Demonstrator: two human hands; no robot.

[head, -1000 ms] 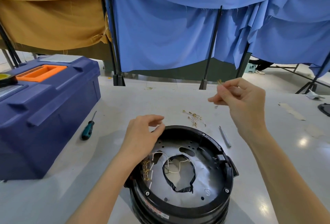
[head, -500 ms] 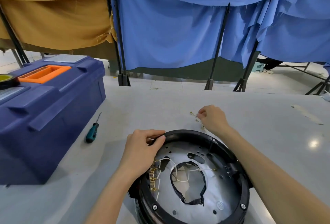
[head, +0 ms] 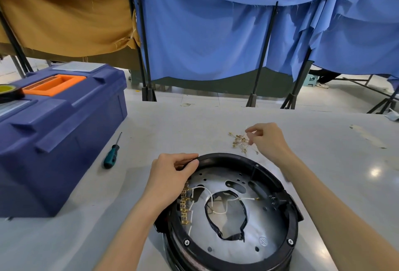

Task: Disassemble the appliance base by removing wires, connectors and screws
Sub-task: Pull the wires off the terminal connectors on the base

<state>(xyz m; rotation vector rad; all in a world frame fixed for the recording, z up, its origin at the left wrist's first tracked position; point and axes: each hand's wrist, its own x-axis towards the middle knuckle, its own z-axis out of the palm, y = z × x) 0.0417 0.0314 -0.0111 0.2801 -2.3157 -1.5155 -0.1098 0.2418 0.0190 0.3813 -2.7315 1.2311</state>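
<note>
Appliance base (head: 228, 158) sat open side up on the table (head: 194, 123), with white wires (head: 216, 203) and brass terminals (head: 185, 206) inside it. Your left hand (head: 170, 175) gripped its far-left rim. Your right hand (head: 268, 141) hovered just beyond the base over the loose connectors (head: 239, 141), fingers curled; whether they pinched anything, I cannot tell. A screwdriver (head: 111, 155) lay left of the base, and a toolbox (head: 64, 130) farther left.

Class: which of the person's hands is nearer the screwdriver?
Left. The left hand grips the base by its rim, just right of the screwdriver. The right hand is farther right, by the connectors.
</note>
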